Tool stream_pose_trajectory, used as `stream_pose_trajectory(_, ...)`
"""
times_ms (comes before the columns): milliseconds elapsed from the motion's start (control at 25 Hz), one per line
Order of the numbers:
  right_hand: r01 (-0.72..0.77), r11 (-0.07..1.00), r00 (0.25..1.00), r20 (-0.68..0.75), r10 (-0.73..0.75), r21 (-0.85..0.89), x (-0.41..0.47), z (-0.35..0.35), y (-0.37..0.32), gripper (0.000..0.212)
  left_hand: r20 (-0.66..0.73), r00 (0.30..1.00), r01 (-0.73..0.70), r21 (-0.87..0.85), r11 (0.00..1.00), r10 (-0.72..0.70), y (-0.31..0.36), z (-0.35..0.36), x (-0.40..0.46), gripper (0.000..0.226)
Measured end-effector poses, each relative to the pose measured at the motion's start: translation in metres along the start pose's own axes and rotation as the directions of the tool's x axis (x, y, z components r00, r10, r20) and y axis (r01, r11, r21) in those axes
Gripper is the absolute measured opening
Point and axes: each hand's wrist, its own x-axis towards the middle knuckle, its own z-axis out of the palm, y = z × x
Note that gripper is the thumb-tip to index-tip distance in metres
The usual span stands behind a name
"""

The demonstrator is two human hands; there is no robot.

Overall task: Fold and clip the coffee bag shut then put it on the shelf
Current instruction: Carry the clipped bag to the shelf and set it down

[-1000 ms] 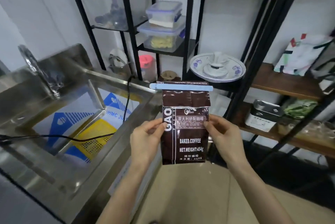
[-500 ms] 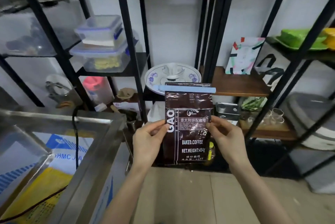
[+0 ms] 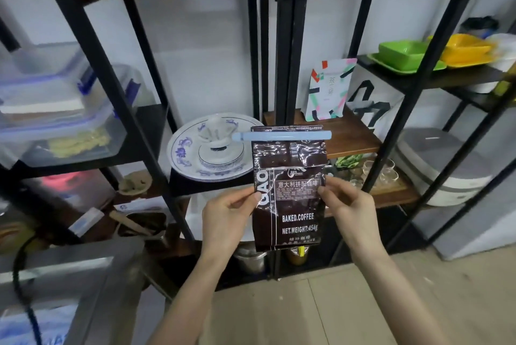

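We hold the coffee bag [image 3: 289, 191] upright in front of the wooden shelf [image 3: 351, 135], left hand [image 3: 226, 216] and right hand [image 3: 349, 207] each pinching a side edge at mid-height. Blue clip [image 3: 282, 136] sits across the folded top. The foil looks slick, crinkly and soft, probably fairly light, so we judge the side edges the best hold.

I'm standing in a kitchen storage corner: black metal shelving [image 3: 134, 110] with wooden boards, clear lidded food containers [image 3: 58, 121] stacked on the left, a blue-and-white plate [image 3: 184, 149] at centre. On the right sit green and yellow dishes [image 3: 407, 57], small glasses [image 3: 385, 171] and a white rice cooker [image 3: 444, 166]. Near left, a stainless steel counter edge [image 3: 83, 266].
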Motion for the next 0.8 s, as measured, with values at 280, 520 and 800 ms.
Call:
stream_pose_trajectory(280,-0.007,0.999,0.997,-0.077,0.004,-0.045,0.044,-0.024,0.014,0.021,0.047,0.999,-0.001,0.007,1.0,0.0,-0.008,0.045,0.034,0.03)
stream_pose_trajectory(520,-0.035,0.999,0.996,-0.081,0.032,-0.028,0.104,-0.053,0.027,0.016,0.068,0.998,-0.005,-0.001,1.0,0.005,-0.011,0.101,0.07,0.024)
stream_pose_trajectory(800,-0.045,0.999,0.999,-0.03,0.044,-0.026,0.192,-0.089,0.038,0.019,0.024,1.0,-0.018,0.016,1.0,0.018,-0.007,0.173,0.121,0.024)
